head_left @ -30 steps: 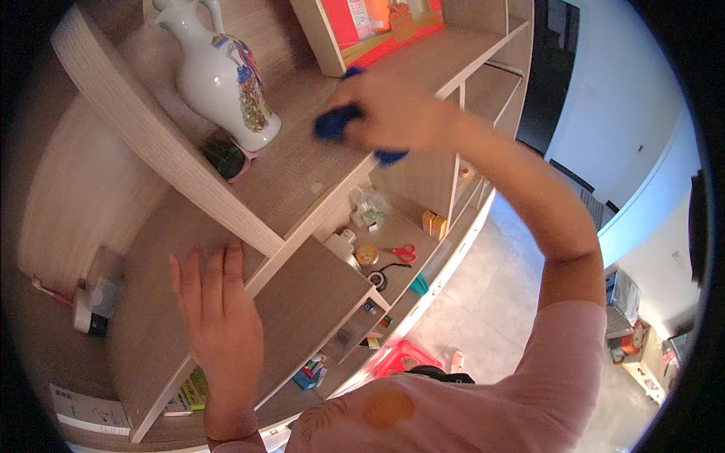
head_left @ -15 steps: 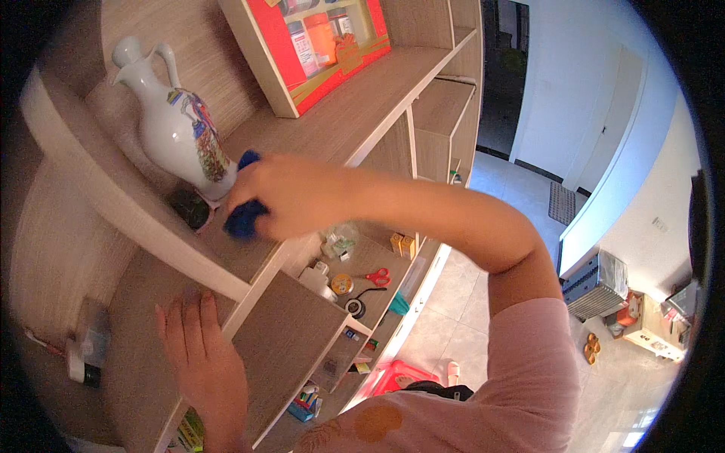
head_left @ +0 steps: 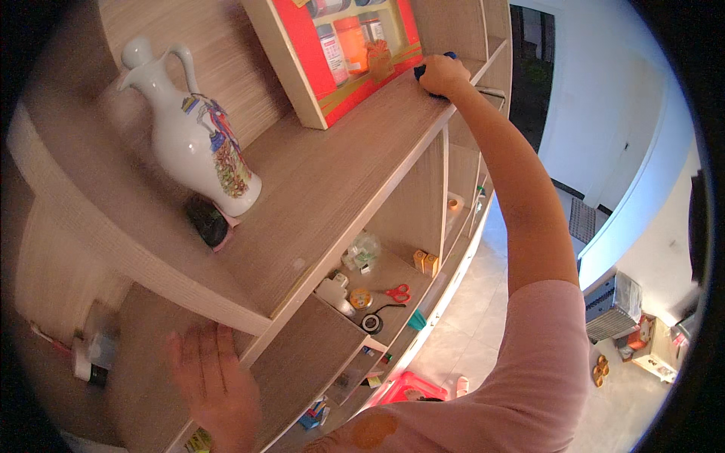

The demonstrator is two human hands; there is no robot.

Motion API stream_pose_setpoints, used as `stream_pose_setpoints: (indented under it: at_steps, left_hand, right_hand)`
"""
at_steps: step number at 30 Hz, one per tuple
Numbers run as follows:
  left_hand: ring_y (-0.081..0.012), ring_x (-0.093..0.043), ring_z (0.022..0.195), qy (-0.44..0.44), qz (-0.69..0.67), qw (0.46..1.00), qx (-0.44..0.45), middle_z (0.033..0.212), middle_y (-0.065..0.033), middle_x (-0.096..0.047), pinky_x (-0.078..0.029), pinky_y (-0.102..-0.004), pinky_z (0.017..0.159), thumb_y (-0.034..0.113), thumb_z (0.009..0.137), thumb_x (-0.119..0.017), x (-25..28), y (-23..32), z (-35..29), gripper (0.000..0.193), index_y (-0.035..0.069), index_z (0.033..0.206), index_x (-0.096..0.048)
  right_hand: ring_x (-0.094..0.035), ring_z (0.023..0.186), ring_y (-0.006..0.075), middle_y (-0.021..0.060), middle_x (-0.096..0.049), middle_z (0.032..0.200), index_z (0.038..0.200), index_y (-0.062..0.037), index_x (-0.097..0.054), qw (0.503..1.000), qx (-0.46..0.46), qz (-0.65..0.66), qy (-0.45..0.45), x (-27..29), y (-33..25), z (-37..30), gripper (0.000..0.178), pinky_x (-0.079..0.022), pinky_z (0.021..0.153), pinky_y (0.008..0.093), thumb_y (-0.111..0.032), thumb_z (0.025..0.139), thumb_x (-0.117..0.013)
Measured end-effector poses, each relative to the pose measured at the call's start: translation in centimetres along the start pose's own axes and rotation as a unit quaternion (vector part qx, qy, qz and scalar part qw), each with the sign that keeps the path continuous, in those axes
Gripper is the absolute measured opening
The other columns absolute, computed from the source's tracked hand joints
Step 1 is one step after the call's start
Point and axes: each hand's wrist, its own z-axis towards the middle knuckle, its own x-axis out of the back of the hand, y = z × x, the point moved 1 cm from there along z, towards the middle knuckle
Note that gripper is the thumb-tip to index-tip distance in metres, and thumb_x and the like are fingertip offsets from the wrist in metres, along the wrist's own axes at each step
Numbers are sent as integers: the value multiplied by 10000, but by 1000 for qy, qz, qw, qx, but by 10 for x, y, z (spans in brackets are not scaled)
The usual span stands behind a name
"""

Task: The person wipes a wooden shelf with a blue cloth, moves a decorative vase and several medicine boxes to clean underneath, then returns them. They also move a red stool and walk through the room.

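My right hand (head_left: 445, 77) is closed round a dark blue cloth (head_left: 420, 72), pressed on the wooden shelf (head_left: 355, 151) at its far right end, beside a red-framed display box (head_left: 308, 90) of bottles. To the left on that shelf stands a white porcelain jug (head_left: 181, 136) with a painted figure and a slim handle. A small dark object with a pink edge (head_left: 205, 223) lies by its foot. Lower left, my left hand (head_left: 219, 385) is slightly blurred, fingers stretched out over a lower shelf surface, holding nothing.
A compartment below holds red scissors (head_left: 398, 293), a roll of black tape (head_left: 371, 323), a round yellow tin (head_left: 360, 300) and small orange boxes (head_left: 425, 262). A red plastic stool (head_left: 411, 386) stands on the floor. A white bottle-like item (head_left: 83, 362) sits far left.
My right hand has swept the cloth along the shelf from the jug's foot to the far right end. The left hand stays low with fingers outstretched.
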Motion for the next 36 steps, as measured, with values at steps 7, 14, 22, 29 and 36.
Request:
stream_pose_setpoints:
  at_steps: [7, 14, 22, 29, 36]
  left_hand:
    - [-330, -527, 973, 21, -19, 999, -19, 982, -185, -537, -380, -517, 952, -15, 735, -520, -2, 4, 10, 315, -64, 1046, -510]
    - [-323, -527, 968, 29, -37, 999, -5, 984, -177, -538, -381, -507, 956, -14, 739, -507, -3, 4, 8, 313, -58, 1049, -503]
    - [-308, -537, 942, 36, -3, 999, -19, 992, -155, -548, -398, -489, 929, 4, 717, -526, -5, 0, 4, 329, -31, 1044, -515]
    - [-295, -541, 915, 52, -30, 998, -25, 967, -145, -538, -403, -471, 927, 10, 712, -526, -4, 4, 9, 328, -29, 1037, -521]
    - [-292, -539, 932, 58, -18, 998, -23, 989, -137, -540, -401, -460, 929, 14, 680, -555, -6, 2, 5, 376, -27, 1053, -520]
  right_hand:
    - [-627, 844, 304, 167, -644, 879, 949, -82, -643, 992, 123, 22, -22, 24, -16, -40, 376, -501, 749, 399, -308, 664, -549]
    - [-618, 765, 301, 185, -627, 807, 941, -54, -643, 790, 450, 372, -185, 88, -145, -189, 342, -494, 696, 395, -156, 625, -561]
    - [-606, 839, 323, 169, -628, 903, 1000, -164, -633, 977, 182, 96, -56, 19, -31, -54, 385, -484, 746, 405, -156, 623, -561]
    - [-616, 854, 324, 208, -627, 868, 979, -70, -626, 987, 151, 43, -37, 28, -29, -51, 345, -495, 745, 412, -242, 696, -529]
    - [-603, 837, 307, 176, -622, 873, 955, -51, -631, 782, 457, 384, -179, 93, -156, -199, 339, -479, 737, 390, -109, 627, -569]
